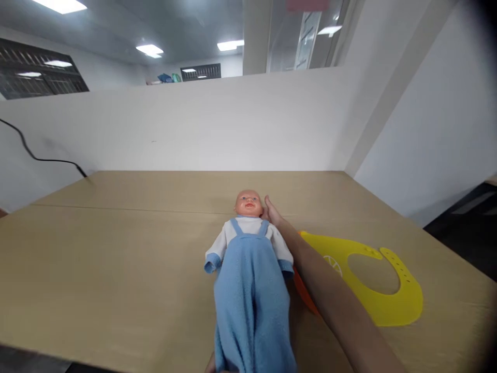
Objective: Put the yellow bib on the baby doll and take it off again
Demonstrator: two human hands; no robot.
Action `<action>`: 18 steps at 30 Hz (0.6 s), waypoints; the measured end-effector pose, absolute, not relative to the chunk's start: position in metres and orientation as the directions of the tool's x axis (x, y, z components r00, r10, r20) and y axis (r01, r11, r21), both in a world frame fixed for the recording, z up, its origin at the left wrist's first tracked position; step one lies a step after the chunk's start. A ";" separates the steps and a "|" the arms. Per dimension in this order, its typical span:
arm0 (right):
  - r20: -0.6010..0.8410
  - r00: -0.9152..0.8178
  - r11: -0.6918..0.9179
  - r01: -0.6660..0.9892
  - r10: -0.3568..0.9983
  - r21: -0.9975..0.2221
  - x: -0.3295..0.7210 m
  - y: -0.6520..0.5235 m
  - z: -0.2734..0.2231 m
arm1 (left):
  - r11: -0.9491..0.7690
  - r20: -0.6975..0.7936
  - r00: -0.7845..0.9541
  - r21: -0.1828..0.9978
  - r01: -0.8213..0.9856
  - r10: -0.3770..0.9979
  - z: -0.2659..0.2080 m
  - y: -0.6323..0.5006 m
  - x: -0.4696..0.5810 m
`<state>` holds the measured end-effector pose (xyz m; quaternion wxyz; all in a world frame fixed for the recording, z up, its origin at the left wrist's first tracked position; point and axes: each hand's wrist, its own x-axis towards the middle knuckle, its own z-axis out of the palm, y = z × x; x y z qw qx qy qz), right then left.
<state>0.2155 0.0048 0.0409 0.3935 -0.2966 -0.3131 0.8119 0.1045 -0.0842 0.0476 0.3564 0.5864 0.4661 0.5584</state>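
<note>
A baby doll [251, 280] in a white top and light blue overalls is face up in the middle, its head away from me. My right hand [271, 211] cradles it at the head and neck, thumb raised beside the cheek and fingers partly hidden behind the doll. Low at the frame's bottom edge, my left hand [210, 364] holds the doll by the overalls' lower end; most of that hand is hidden or cut off. Under and beyond my right forearm lies a yellow bib [404, 305] with a neck opening and a white citrus-slice print.
An orange item [305, 294] shows partly beneath my right forearm, by the bib. The wooden table [116, 269] meets a low white wall [217, 124] at the back. A black cable [50, 159] hangs down to the table's far left corner.
</note>
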 end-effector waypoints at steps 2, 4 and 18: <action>-0.251 -0.479 -0.482 -0.454 0.841 -0.749 0.217 0.015 0.043 | -0.325 0.338 -0.071 0.934 0.147 0.939 0.048 -0.071 0.116; -0.246 -0.464 -0.465 -0.446 0.851 -0.765 0.218 0.024 0.044 | -0.342 0.360 -0.098 0.925 0.164 0.928 0.047 -0.060 0.128; -0.149 -0.527 -0.416 -0.435 0.837 -0.799 0.218 0.059 0.020 | -0.238 0.247 -0.200 0.969 0.072 0.948 0.050 -0.104 0.115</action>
